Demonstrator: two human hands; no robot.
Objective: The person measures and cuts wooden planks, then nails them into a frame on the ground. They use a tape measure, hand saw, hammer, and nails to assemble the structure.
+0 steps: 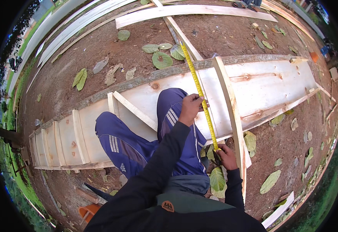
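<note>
A yellow tape measure point(194, 75) is stretched out across a long, wide wooden plank point(138, 94), its far end reaching past the plank's bark-covered edge. My left hand point(191, 109) pinches the blade partway along, above my right knee. Closer to my body, my right hand point(227, 157) is wrapped round the dark case, which is mostly hidden by the fingers. Just right of the tape, a pale wooden batten point(230, 98) lies crosswise over the plank. My legs in blue trousers point(134, 135) cover part of the wood.
Several short slats point(80, 135) cross the plank at the left. More boards point(196, 11) lie on the brown soil beyond, amid large fallen leaves point(162, 60). An orange object point(88, 212) sits at the lower left. Another person's feet point(254, 7) show at the top right.
</note>
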